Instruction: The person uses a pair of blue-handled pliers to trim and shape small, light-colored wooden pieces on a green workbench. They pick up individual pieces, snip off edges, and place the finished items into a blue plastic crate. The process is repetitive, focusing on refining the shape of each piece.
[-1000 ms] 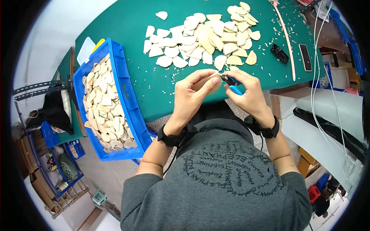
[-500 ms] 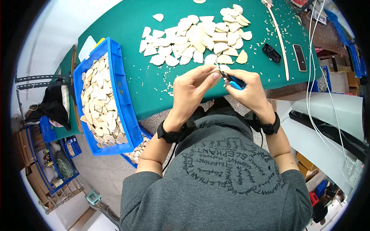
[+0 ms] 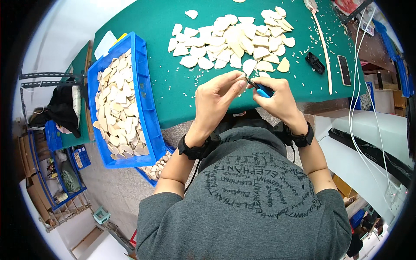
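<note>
My left hand (image 3: 215, 97) is pinched closed over the table's near edge, thumb against forefinger. Whatever lies between those fingertips is too small and covered to make out. Wrapped in my right hand (image 3: 281, 100) is a pair of hand nippers with blue and black handles (image 3: 262, 90); their dark jaws meet the left fingertips. Just beyond both hands spreads a heap of flat, pale, half-round and wedge-shaped pieces (image 3: 236, 41), which look like wood. A single rounded piece (image 3: 283, 65) lies at the heap's near right.
On the left stands a blue plastic crate (image 3: 145, 93) full of similar pieces, above another container of pieces (image 3: 157, 169). Small pale chips litter the green tabletop (image 3: 173, 102). To the right are a black object (image 3: 315, 63), a long thin stick (image 3: 323, 52) and a phone (image 3: 344, 70).
My view has shifted, so the table, heap and crate sit further right in the picture. Both hands stay together, the nippers' jaws still at the left fingertips.
</note>
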Action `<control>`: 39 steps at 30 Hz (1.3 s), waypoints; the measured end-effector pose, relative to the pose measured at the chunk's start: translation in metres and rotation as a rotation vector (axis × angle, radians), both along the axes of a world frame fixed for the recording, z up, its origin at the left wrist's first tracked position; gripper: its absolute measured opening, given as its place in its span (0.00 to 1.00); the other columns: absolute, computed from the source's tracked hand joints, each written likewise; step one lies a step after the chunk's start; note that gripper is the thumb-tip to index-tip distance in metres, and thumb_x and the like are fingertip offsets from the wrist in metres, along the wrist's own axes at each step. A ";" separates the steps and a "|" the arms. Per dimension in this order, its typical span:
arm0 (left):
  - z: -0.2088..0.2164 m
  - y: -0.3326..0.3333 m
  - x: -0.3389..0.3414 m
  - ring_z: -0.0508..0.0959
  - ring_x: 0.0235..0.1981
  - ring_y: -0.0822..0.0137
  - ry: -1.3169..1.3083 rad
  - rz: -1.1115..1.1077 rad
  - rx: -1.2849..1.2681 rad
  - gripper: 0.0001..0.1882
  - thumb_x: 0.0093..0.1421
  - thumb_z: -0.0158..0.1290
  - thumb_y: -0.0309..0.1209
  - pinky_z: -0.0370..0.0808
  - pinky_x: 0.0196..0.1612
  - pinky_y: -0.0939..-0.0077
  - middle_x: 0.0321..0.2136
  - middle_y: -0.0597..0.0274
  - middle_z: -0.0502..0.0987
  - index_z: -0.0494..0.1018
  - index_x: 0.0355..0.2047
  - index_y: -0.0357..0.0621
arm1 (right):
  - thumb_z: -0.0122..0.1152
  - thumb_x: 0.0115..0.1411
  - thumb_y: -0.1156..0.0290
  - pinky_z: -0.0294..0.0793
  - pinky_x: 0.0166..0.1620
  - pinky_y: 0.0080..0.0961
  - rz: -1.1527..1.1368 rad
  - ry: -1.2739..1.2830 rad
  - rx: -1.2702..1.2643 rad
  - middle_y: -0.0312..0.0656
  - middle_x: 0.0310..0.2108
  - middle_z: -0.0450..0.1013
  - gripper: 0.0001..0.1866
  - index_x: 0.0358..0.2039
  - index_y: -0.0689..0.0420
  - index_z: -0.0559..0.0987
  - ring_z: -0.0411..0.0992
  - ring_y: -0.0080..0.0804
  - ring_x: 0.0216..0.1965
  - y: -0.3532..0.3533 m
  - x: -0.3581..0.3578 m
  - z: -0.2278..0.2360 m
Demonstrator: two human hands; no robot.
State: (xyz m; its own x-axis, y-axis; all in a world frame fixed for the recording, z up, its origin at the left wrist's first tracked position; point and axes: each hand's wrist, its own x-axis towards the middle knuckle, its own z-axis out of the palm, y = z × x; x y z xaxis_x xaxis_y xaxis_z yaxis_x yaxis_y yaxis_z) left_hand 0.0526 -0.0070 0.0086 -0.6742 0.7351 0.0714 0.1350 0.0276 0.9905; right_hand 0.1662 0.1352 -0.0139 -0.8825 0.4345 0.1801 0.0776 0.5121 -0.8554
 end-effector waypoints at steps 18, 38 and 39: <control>-0.025 -0.150 -0.135 0.57 0.11 0.84 -0.012 0.600 -0.011 0.16 0.60 0.48 0.30 0.51 0.14 0.85 0.10 0.76 0.59 0.65 0.14 0.48 | 0.61 0.48 0.64 0.73 0.36 0.27 -0.582 -0.370 0.094 0.48 0.26 0.76 0.16 0.35 0.62 0.79 0.75 0.34 0.27 0.024 -0.050 -0.080; -0.351 -0.114 0.022 0.52 0.64 0.52 -0.579 -0.480 -0.855 0.34 0.65 0.34 0.50 0.51 0.64 0.64 0.63 0.44 0.53 0.55 0.61 0.36 | 0.68 0.44 0.76 0.68 0.35 0.18 -0.597 -0.401 -0.179 0.32 0.28 0.68 0.18 0.34 0.60 0.70 0.66 0.19 0.30 0.026 -0.006 -0.128; -0.388 -0.123 0.042 0.52 0.65 0.53 -0.684 -0.417 -0.743 0.34 0.66 0.32 0.51 0.51 0.65 0.64 0.63 0.47 0.53 0.55 0.61 0.37 | 0.68 0.45 0.76 0.67 0.34 0.17 -0.629 -0.346 -0.240 0.31 0.28 0.67 0.16 0.33 0.59 0.70 0.65 0.17 0.30 0.014 -0.002 -0.111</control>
State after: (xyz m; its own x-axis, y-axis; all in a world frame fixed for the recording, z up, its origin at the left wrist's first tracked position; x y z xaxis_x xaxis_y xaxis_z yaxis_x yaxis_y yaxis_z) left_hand 0.0948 -0.1299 -0.3798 -0.0899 0.6196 -0.7797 -0.3002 0.7296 0.6144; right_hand 0.1641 0.1491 -0.1248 -0.4438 0.8673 -0.2253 0.5780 0.0849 -0.8116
